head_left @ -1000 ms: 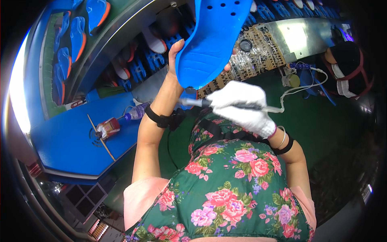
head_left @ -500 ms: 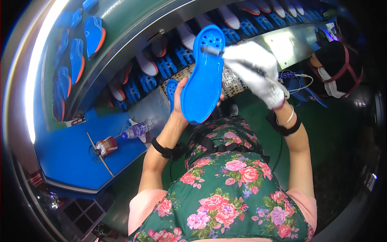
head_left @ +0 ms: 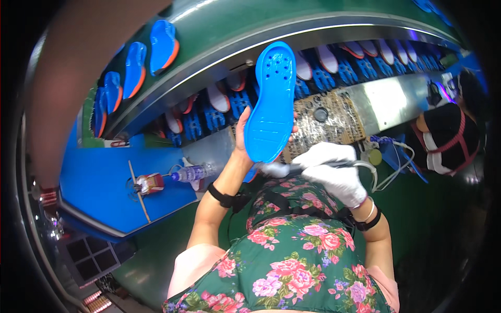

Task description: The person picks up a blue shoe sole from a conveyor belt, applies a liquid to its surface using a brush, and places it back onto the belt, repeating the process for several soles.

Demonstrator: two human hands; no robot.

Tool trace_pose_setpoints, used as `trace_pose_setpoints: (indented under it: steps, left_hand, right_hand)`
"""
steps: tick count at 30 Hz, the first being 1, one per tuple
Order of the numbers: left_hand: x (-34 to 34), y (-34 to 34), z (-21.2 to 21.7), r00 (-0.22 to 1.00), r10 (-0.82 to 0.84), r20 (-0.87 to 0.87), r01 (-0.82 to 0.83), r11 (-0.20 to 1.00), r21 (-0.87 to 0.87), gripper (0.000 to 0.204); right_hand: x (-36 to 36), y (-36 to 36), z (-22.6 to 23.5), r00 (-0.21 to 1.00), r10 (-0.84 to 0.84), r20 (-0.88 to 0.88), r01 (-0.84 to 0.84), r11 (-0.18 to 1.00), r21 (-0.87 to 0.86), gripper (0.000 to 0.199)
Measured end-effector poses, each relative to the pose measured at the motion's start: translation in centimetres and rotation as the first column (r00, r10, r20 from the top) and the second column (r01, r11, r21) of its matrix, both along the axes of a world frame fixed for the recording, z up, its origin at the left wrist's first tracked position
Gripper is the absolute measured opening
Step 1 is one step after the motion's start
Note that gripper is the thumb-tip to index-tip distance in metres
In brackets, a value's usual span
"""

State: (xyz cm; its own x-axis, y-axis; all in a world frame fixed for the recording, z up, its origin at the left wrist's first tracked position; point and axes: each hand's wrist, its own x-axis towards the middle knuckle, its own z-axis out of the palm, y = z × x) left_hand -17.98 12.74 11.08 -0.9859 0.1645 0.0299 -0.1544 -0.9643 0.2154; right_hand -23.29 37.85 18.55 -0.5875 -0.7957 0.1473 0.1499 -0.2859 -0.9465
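Observation:
My left hand (head_left: 242, 130) is closed on a blue shoe sole (head_left: 271, 104), holding it nearly upright from behind with fingertips showing at its right edge. The sole has a glossy wet-looking face, several small holes at the top and a trace of orange at its lower edge. My right hand (head_left: 334, 169), in a white glove, grips a brush (head_left: 274, 169) with a dark handle and a grey hose. Its blurred pale head is just below the sole's lower end; whether they touch I cannot tell. Part of another blue sole (head_left: 251, 174) shows behind the brush.
Blue-and-orange soles (head_left: 165, 48) lie on the green upper belt. Below it, white-soled shoes (head_left: 218, 97) sit beside blue racks (head_left: 241, 104). A tape-wrapped cardboard surface (head_left: 334, 125) lies ahead. Left, a blue table (head_left: 112, 190) bears a bottle (head_left: 193, 173). A person (head_left: 443, 135) sits at right.
The brush and my right hand have moved from the holed upper part of the sole down to below its lower end. The whole view has shifted; my left hand keeps its hold.

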Motion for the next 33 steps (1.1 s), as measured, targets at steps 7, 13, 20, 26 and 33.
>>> trace_pose_setpoints:
  steps: [7,13,20,26,33]
  left_hand:
    - [-2.5,-4.5,6.6,0.920,0.075,-0.385,-0.170,0.961,-0.218,0.126]
    - [-8.8,-12.7,11.1,0.918,0.396,-0.039,-0.382,0.904,0.194,0.109]
    - [-11.1,-16.0,11.9,0.892,0.440,0.108,-0.442,0.794,0.417,0.107]
    - [-12.5,-9.0,11.6,0.816,0.574,0.067,-0.563,0.762,0.319,0.108]
    - [-17.3,-4.9,14.8,0.945,0.327,-0.006,-0.283,0.807,-0.519,0.077]
  right_hand:
    - [-2.3,2.3,-3.9,0.870,-0.283,0.405,0.329,0.943,-0.047,0.025]
    - [-2.5,0.5,-6.3,0.846,-0.338,0.412,0.346,0.937,0.059,0.023]
    - [-1.9,-0.3,-8.1,0.890,-0.308,0.336,0.264,0.949,0.170,0.022]
    - [-3.5,0.0,-9.5,0.883,-0.313,0.349,0.257,0.946,0.198,0.021]
    - [-4.8,1.5,-10.8,0.872,-0.292,0.392,0.241,0.955,0.176,0.021]
